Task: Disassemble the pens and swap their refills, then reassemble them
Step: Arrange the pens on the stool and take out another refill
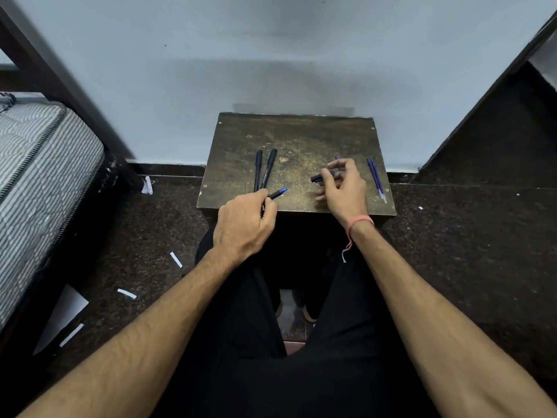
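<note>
On a small dark wooden table (301, 134), two black pens (264, 168) lie side by side at the left. My left hand (244, 224) grips a dark pen barrel with a blue end (278, 193) near the front edge. My right hand (343, 185) holds a short black pen piece (318, 178), and a thin blue refill tip (336, 157) sticks up behind its fingers. Two loose blue refills (376, 178) lie along the table's right edge.
A pale wall stands right behind the table. A striped mattress (39, 176) on a dark frame is at the left. White paper scraps (126, 293) lie on the dark speckled floor. My legs in black trousers are under the table's front.
</note>
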